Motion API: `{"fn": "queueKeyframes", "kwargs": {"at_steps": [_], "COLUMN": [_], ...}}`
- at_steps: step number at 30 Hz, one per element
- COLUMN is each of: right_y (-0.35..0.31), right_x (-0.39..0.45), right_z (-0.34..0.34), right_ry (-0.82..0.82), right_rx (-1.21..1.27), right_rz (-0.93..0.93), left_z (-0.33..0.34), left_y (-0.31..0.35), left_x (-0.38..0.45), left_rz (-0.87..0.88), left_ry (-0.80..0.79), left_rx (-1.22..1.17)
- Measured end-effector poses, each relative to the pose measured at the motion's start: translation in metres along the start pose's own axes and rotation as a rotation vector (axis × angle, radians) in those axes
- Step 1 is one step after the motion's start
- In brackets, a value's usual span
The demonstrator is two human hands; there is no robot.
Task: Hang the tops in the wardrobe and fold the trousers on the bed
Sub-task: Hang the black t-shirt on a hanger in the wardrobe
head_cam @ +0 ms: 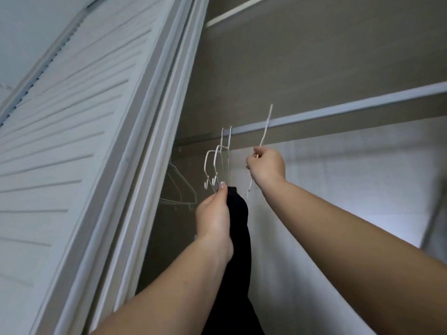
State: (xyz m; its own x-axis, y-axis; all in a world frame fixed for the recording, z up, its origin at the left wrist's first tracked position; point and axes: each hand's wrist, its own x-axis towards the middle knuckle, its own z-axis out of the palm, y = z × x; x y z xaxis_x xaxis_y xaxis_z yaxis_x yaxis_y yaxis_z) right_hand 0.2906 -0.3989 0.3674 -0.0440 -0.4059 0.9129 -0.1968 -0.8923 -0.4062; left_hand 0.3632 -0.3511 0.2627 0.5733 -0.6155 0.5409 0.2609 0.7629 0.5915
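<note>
Two bare hands raised inside the wardrobe, mid-frame. Left hand (pixel 212 215) curled round a black garment (pixel 238 250) (top or trousers, cannot tell), cloth trailing down to the bottom edge. Right hand (pixel 266 165) pinching a white wire hanger (pixel 266 126), hook tilted up across the grey rail (pixel 350 108). Several more white hangers (pixel 219 163) bunched on the rail just left of it, touching the left thumb. Louvred door (pixel 72 117) filling the left of the frame; a shelf edge (pixel 232 15) at the top.
</note>
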Motion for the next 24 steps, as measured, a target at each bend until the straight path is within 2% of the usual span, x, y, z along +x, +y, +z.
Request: {"fn": "queueKeyframes", "kwargs": {"at_steps": [3,6,13,21,24], "right_y": [0.029,0.056,0.061,0.046,0.043], "right_x": [-0.014,-0.026,-0.033,-0.041,-0.045], "right_z": [-0.032,-0.077,-0.166,-0.191,-0.193], "right_ry": [0.009,0.05,0.166,0.18,0.144], "right_rx": [-0.016,-0.032,-0.003,0.019,-0.042], "right_rz": [0.005,0.035,0.118,0.098,0.064], "left_z": [0.003,-0.002,-0.014,-0.017,-0.015], "left_y": [-0.002,-0.009,-0.038,-0.046,-0.044], "left_x": [-0.013,-0.021,-0.029,-0.031,-0.031], "left_rz": [-0.101,-0.156,-0.165,-0.113,-0.036], "left_ry": [-0.198,-0.298,-0.306,-0.37,-0.378], "left_rx": [0.086,0.224,0.433,0.556,0.691]}}
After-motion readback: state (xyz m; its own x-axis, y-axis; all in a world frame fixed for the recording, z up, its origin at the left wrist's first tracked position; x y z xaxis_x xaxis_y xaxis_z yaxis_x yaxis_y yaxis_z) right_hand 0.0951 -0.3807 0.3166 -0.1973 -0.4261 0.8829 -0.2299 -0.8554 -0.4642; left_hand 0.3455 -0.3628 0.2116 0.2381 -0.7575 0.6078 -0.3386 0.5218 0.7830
